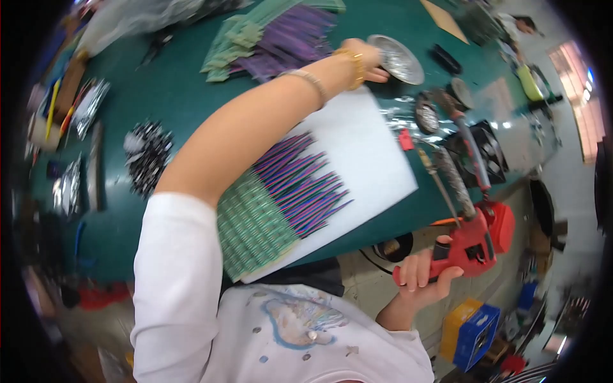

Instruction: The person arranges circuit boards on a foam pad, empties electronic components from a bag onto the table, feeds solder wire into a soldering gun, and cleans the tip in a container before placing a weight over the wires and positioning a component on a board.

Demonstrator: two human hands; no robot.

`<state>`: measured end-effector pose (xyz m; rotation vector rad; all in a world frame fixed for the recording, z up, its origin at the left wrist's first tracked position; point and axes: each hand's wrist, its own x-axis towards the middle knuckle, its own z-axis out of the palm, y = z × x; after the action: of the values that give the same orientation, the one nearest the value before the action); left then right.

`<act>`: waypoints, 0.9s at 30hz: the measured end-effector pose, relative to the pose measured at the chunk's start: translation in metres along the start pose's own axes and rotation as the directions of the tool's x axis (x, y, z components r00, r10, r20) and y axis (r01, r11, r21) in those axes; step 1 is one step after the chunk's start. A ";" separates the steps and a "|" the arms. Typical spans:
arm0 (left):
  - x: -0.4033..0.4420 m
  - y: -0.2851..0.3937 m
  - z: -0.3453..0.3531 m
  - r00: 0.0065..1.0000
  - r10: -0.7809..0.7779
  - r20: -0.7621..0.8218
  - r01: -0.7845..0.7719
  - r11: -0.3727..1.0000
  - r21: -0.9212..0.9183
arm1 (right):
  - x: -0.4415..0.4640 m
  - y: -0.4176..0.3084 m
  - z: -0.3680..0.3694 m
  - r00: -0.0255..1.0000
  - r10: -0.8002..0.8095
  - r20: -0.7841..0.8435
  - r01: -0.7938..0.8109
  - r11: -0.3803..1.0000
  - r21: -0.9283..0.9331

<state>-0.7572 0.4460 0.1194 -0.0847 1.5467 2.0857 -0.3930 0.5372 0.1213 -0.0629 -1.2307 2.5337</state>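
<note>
My left hand (365, 59) reaches across to the upper right, fingers closed at the rim of a shiny metal dish (399, 60). Gold bracelets circle that wrist. My right hand (426, 276) is wrapped around the handle of a red power tool (469, 246), off the table's near edge. Below my left forearm lies a woven green panel (255, 223) with purple and dark strips (306, 185) fanning out from it. Part of the panel is hidden by the arm. It rests on a white sheet (377, 147).
Green and purple strips (281, 38) lie at the back of the green table (191, 83). A pile of dark and silvery pieces (148, 153) sits at left. A red clip (405, 139) and long-handled tools (471, 150) are at right. A blue and yellow box (469, 332) stands below.
</note>
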 end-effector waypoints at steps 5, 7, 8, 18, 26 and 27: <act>-0.101 0.053 -0.046 0.962 0.087 0.259 -0.224 0.791 0.569 | 0.005 0.015 0.007 0.986 -0.006 0.166 0.013 0.999 -0.041; -0.160 0.069 -0.077 0.934 0.205 0.293 -0.357 0.523 0.774 | 0.006 0.020 0.014 0.985 -0.014 0.170 0.031 0.995 -0.097; -0.191 0.072 -0.095 0.912 0.260 0.318 -0.398 0.369 0.840 | 0.008 0.024 0.018 0.978 -0.002 0.210 0.021 0.996 -0.086; -0.381 -0.013 -0.249 0.697 0.626 -0.350 -0.085 0.557 0.826 | 0.007 0.058 0.065 0.944 0.023 0.328 0.071 0.960 -0.271; -0.379 -0.003 -0.312 0.479 0.868 -0.132 0.295 -0.017 0.955 | 0.013 0.067 0.080 0.958 -0.057 0.281 0.162 0.917 -0.365; -0.373 0.001 -0.329 0.471 0.872 -0.133 0.305 -0.019 0.952 | 0.014 0.066 0.079 0.960 -0.057 0.275 0.160 0.914 -0.372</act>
<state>-0.5241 0.0072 0.1418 -0.1215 3.7089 0.3694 -0.4382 0.4436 0.1219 0.2481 -1.7773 2.2134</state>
